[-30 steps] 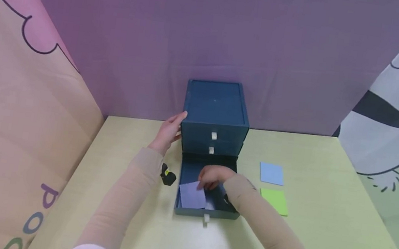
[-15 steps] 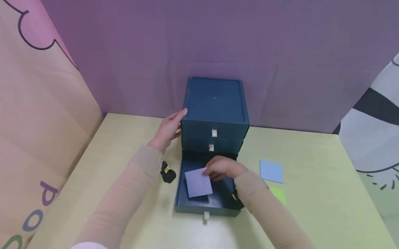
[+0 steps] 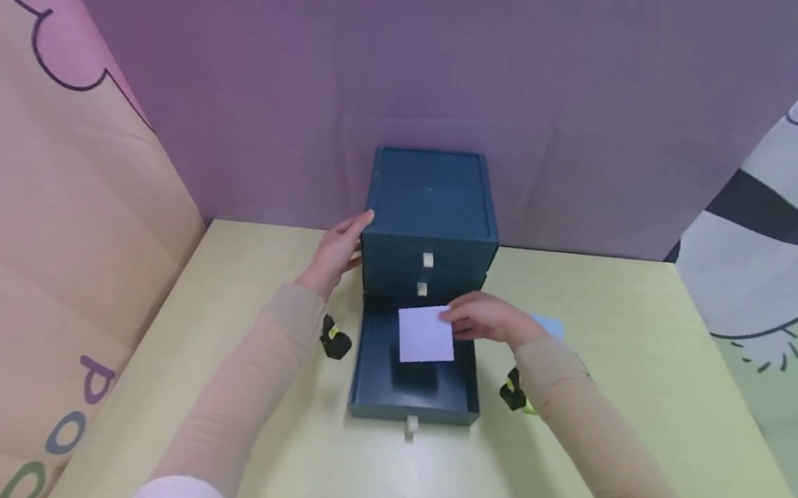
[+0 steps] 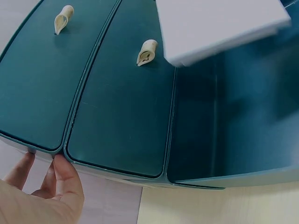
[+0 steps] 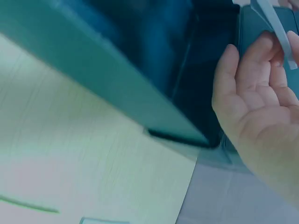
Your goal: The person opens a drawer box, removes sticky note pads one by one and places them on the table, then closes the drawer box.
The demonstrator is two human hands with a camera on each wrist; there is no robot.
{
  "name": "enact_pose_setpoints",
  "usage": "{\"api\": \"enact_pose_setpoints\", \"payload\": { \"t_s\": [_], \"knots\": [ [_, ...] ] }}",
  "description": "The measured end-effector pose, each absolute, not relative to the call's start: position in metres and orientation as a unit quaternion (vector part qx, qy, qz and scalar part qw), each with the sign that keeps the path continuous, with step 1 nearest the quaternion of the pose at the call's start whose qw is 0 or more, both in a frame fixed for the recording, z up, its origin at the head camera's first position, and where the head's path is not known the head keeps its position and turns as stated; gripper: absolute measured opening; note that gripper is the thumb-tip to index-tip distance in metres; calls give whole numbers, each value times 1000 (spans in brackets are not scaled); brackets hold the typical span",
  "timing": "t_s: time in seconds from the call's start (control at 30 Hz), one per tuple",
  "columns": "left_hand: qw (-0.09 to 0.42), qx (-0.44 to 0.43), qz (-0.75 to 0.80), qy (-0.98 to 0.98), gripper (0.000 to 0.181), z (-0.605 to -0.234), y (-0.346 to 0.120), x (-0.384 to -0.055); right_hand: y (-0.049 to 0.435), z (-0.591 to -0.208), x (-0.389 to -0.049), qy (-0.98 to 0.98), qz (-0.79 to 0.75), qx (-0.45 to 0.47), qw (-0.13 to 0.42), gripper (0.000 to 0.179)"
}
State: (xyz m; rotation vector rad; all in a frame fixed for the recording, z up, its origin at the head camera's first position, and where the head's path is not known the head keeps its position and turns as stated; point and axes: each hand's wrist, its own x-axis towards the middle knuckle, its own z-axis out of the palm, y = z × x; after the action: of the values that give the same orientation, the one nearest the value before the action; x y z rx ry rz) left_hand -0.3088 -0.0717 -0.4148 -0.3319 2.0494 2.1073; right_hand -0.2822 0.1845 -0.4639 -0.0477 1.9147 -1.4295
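Observation:
My right hand (image 3: 488,318) pinches a lavender sticky-note pad (image 3: 425,335) by its right corner, raised over the pulled-out bottom drawer (image 3: 378,411) of a dark blue desktop drawer unit (image 3: 432,194). Seen from the left wrist, the pad (image 4: 219,23) shows a thick edge; the right wrist view has it nearly edge-on between thumb and fingers. My left hand (image 3: 333,255) rests against the unit's left side, thumb at the front corner. In the left wrist view its fingers (image 4: 67,175) touch the side near the seam between the two closed drawers.
A light blue sticky-note pad (image 3: 548,326) lies on the table right of the unit, partly behind my right hand and sleeve. A green pad (image 3: 530,411) is almost wholly hidden by my right forearm. Behind the unit hangs a purple cloth (image 3: 446,62).
My right hand has lifted the lavender pad from the drawer floor and moved it up, back and to the right. The left hand has stayed at the unit's side.

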Motion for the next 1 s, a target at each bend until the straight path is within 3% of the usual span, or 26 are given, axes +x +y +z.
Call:
{"api": "enact_pose_setpoints", "payload": {
  "t_s": [0.17,0.53,0.67,0.87,1.0],
  "knots": [
    [89,-108,709,691,62,-413,-77,-307,198,-446,-275,729,-584,10,356,10],
    [88,-101,714,688,60,-412,-77,-305,266,-430,-270,724,-600,9,340,15],
    [92,-106,709,691,61,-411,-75,-305,297,-428,-267,744,-583,8,327,23],
    [98,-105,708,691,62,-411,-72,-304,346,-434,-262,733,-596,40,325,7],
    [85,-94,717,685,61,-413,-72,-304,372,-443,-259,740,-586,55,325,11]
  ]
}}
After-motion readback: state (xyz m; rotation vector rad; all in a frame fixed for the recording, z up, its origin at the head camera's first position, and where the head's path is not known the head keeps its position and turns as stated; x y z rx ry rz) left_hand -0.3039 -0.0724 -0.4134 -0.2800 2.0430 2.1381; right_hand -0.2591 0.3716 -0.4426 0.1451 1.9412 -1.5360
